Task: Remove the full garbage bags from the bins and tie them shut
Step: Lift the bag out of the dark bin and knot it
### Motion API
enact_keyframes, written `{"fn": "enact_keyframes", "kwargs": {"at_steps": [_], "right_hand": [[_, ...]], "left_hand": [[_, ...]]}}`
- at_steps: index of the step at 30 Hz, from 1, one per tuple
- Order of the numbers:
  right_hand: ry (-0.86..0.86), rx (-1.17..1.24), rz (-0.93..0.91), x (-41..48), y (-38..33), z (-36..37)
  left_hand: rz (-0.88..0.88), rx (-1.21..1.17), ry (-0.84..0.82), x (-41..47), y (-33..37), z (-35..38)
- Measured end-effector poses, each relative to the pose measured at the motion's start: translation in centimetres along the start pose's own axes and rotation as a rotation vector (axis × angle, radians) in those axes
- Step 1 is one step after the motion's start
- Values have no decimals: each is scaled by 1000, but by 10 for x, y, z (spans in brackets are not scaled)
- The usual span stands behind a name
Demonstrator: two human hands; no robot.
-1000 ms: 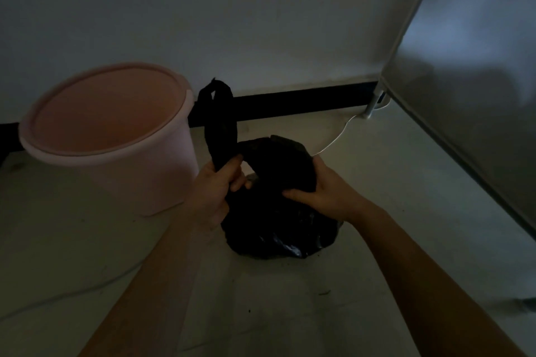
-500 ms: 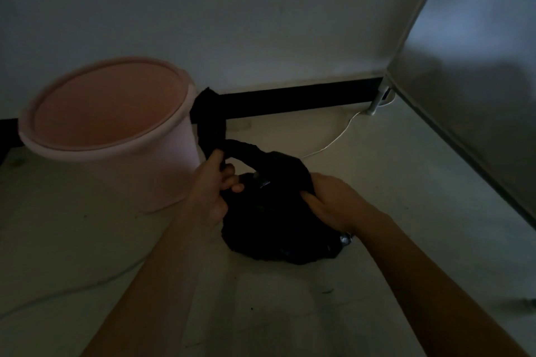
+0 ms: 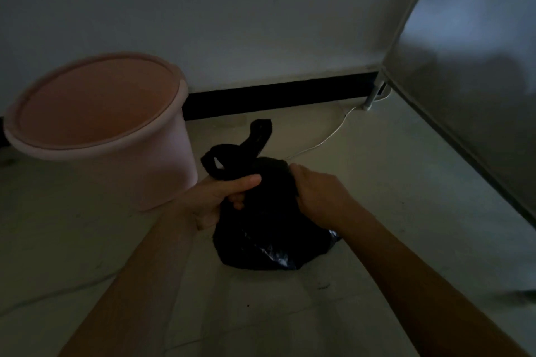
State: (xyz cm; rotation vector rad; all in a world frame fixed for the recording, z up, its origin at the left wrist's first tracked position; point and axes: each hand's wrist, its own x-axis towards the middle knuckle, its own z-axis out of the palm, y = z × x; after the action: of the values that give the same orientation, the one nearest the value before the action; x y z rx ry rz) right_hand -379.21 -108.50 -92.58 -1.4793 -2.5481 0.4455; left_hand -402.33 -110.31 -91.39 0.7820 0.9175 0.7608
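Light: very dim, so fine detail in the black plastic is hard to read
Garbage bag [image 3: 269, 235]: black and bulging, it sits on the pale floor [image 3: 391, 182] just right of the bin, out of it
Bag top: a twisted strip [image 3: 255, 139] of plastic curls up and back above the left hand, with a small loop at its left side
Left hand [image 3: 220, 197]: fingers and thumb wrapped round the gathered plastic at the bag's upper left
Right hand [image 3: 319, 194]: fingers curled down into the bag's upper right edge, gripping it
Hands: close together, the bag's top between them
Bin [image 3: 174, 171]: pink, round, upright, with no liner showing inside
Cable [image 3: 327, 139]: thin and white, it runs across the floor behind the bag toward the corner
Wall base: a black skirting board [image 3: 275, 95]
Right side: a grey panel [image 3: 478, 81]
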Motion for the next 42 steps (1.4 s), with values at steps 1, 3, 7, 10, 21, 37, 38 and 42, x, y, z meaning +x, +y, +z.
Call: {"fn": "enact_keyframes", "kwargs": {"at_steps": [1,3,7,10,21,37,38,42], "right_hand": [[-51,-46,-9,-1,2,2],[-101,-105,-32,-4,4,8],[-213,-68,-14,-4,7,12],[-323,234,53,-2,13,10],[-105,983,188,6,23,-60],[-295,1189,367,-3,6,-61],[-307,1152,369,-3,5,-54],[-259,1072,333,1,5,-38]], "left_hand": [[12,-25,28,0,0,1],[40,-47,103,1,2,4],[59,-109,138,0,8,9],[11,-133,138,-2,8,13],[-23,103,38,-4,16,34],[122,-446,162,4,10,21],[121,-458,157,4,10,22],[117,-394,129,1,14,22]]}}
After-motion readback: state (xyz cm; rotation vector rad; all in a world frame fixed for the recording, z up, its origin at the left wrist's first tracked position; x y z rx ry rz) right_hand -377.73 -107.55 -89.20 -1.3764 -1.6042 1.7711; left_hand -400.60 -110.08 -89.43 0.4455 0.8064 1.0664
